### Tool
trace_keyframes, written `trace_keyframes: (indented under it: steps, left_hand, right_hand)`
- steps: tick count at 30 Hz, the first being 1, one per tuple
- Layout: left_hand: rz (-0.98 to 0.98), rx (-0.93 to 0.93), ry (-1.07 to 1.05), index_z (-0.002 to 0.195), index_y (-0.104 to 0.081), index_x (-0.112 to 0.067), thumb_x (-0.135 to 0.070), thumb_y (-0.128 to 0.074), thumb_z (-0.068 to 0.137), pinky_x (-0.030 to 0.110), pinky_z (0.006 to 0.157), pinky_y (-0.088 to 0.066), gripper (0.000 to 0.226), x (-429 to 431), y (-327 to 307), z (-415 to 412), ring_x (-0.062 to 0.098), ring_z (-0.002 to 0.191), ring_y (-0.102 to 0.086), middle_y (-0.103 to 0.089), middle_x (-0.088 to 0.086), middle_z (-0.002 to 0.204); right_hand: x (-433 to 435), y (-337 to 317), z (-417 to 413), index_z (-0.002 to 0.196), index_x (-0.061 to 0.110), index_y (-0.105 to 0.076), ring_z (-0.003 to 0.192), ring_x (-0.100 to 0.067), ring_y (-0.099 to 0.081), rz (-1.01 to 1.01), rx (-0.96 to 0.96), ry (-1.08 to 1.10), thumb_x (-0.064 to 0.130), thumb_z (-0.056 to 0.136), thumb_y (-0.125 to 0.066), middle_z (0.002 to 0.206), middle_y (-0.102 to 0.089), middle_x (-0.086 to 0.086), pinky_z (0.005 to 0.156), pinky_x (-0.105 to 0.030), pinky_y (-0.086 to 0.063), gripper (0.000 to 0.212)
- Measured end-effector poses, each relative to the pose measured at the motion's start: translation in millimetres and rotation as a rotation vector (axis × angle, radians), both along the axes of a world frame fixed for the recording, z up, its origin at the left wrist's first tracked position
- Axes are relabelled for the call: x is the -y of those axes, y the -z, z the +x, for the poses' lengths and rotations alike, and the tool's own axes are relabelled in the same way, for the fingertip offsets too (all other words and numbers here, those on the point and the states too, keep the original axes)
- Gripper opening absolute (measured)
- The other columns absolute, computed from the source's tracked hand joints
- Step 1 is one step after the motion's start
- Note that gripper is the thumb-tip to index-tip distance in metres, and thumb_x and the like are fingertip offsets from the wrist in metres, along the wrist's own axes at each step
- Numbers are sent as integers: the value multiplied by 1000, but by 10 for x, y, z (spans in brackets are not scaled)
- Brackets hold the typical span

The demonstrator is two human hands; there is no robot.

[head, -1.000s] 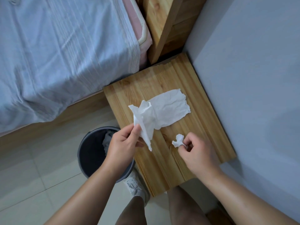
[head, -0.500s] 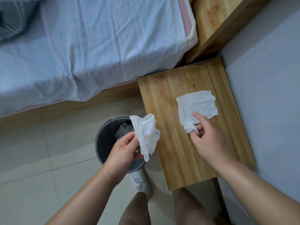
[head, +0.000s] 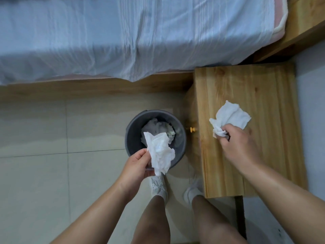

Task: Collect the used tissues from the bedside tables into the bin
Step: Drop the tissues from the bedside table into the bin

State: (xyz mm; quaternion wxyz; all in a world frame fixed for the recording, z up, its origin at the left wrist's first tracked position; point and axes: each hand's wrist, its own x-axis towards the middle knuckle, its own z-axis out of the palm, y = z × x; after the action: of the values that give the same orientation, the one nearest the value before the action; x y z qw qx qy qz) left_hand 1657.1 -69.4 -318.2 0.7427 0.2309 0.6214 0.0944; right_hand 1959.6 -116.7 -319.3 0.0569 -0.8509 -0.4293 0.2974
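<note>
A grey round bin (head: pixel 131 138) stands on the tiled floor, with crumpled tissues inside. My left hand (head: pixel 136 164) pinches a crumpled white tissue (head: pixel 159 152) just above the bin's near rim. On the wooden bedside table (head: pixel 260 85) to the right, my right hand (head: pixel 241 143) grips a second white tissue (head: pixel 230 115), bunched at one corner with the rest still spread on the tabletop.
A bed with a pale blue sheet (head: pixel 123 36) and wooden frame (head: pixel 88 88) runs along the top. A small drawer knob (head: pixel 192 129) sticks out of the table beside the bin. My feet in white socks (head: pixel 158 187) stand just behind the bin. A grey wall is at right.
My left hand carried its tissue from the table over to the bin. My right hand gathered the flat tissue on the table into a bunch. The view swung left.
</note>
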Motion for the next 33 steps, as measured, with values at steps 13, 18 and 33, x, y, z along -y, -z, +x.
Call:
trace_keyframes:
  steps: [13,18,33]
  left_hand:
    - [78,-308,26,97,-73,-6,-32,-53,104,30,64,-56,33,-41,779,-427,18,68,-66,-70,13,73]
    - [71,-340,118,86,-72,-23,-31,-53,107,32,64,-58,30,-7,1038,-327,22,69,-67,-75,15,82]
    - [164,-511,183,153,-48,-26,-35,-72,95,46,94,-59,63,-107,1616,-850,29,110,-69,-70,6,129]
  right_hand:
    - [-173,506,-1627,111,19,-68,91,-16,-67,-130,-433,15,34,102,-61,100,-72,5,76,-35,-58,18]
    - [-149,938,-1643,139,26,-57,109,-23,-68,-288,-378,-106,30,100,-63,121,-72,2,83,-32,-52,39]
    - [-396,1460,-1333,150,7,-40,134,-40,-54,-196,-300,436,13,92,-65,149,-53,-18,111,-54,-48,64]
